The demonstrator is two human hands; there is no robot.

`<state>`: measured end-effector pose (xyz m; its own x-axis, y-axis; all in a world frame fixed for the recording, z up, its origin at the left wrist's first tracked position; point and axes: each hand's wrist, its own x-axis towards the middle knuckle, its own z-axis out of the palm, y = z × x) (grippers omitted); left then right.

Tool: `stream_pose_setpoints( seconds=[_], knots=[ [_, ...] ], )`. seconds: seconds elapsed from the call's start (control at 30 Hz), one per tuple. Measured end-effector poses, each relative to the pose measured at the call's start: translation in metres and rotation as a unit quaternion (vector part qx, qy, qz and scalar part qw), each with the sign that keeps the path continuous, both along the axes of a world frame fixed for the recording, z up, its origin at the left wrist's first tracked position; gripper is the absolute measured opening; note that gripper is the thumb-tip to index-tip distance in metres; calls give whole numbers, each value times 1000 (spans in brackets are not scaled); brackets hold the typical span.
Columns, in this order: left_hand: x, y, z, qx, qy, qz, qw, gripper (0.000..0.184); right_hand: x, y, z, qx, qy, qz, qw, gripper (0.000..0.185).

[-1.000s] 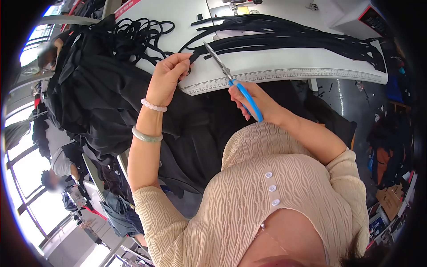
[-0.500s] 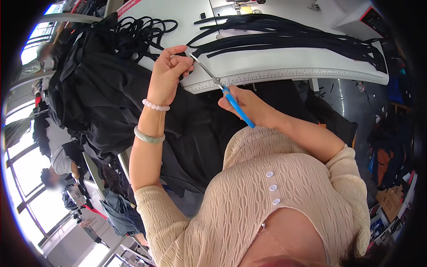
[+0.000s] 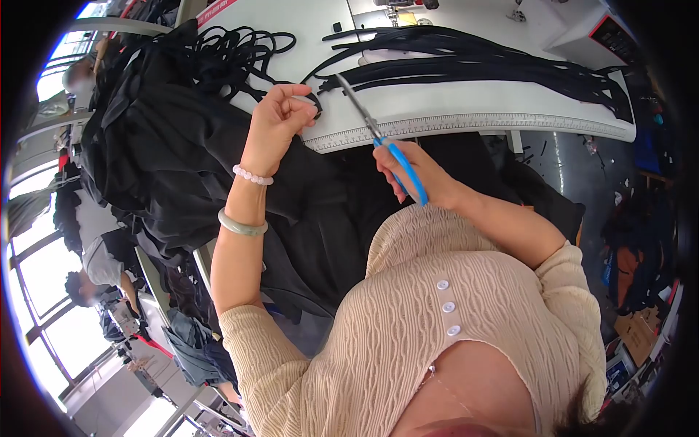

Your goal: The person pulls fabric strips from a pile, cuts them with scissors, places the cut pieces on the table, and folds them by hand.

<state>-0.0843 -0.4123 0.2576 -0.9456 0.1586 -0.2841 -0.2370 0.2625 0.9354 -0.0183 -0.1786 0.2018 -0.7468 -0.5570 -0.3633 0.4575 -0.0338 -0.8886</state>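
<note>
Blue-handled scissors [image 3: 410, 169] are in my right hand [image 3: 429, 175], with the blades pointing up and left over the white table and nearly together. My left hand [image 3: 280, 120] is closed in a pinch at the table's front edge. A black strap [image 3: 317, 102] curves around its fingertips, partly hidden by the fingers. Just right of that hand, the ends of several long black straps [image 3: 466, 65] lie across the table, and the scissor tip is over them. A tangle of looped black cord or strap [image 3: 237, 54] lies beyond my left hand.
A clear ruler [image 3: 495, 120] runs along the front edge of the white table [image 3: 408, 109]. Black fabric [image 3: 153, 146] is heaped at the left and hangs over my lap. Sewing machine parts [image 3: 399, 13] show at the back. Another person [image 3: 105, 258] sits at far left.
The scissors and my right hand have moved slightly right, away from my left hand, and the blade tip has left its fingers. My left hand has shifted slightly down.
</note>
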Motion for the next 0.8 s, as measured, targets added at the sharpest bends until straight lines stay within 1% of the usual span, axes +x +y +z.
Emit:
stream_pose_setpoints(
  seconds=[0.13,0.2,0.23,0.33,0.4,0.47,0.5,0.6,0.7,0.8],
  knots=[
    [-1,-12,5,-61,22,-9,998,29,0,9,-6,-6,5,-25,1000,47],
    [-1,-18,11,-68,40,-5,997,28,0,12,-6,-7,1,-41,999,49],
    [-1,-19,15,-72,50,-2,996,27,0,13,-4,14,19,-32,999,45],
    [6,-15,26,-30,45,-21,998,28,-4,15,12,65,79,-22,994,37],
    [12,-9,25,-37,42,-77,996,30,-9,10,20,85,127,-34,988,33],
    [18,-1,22,-57,43,-130,989,32,-15,1,23,98,224,-66,967,28],
    [23,7,21,-66,56,-136,987,32,-18,-4,25,104,272,-82,953,26],
    [35,27,18,-115,104,-140,978,32,-27,-19,20,52,246,-94,963,27],
    [40,34,22,-178,137,-132,965,33,-31,-28,28,50,209,-110,970,25],
    [39,32,20,-182,176,-101,962,34,-34,-28,33,56,180,-89,978,22]
  ],
)
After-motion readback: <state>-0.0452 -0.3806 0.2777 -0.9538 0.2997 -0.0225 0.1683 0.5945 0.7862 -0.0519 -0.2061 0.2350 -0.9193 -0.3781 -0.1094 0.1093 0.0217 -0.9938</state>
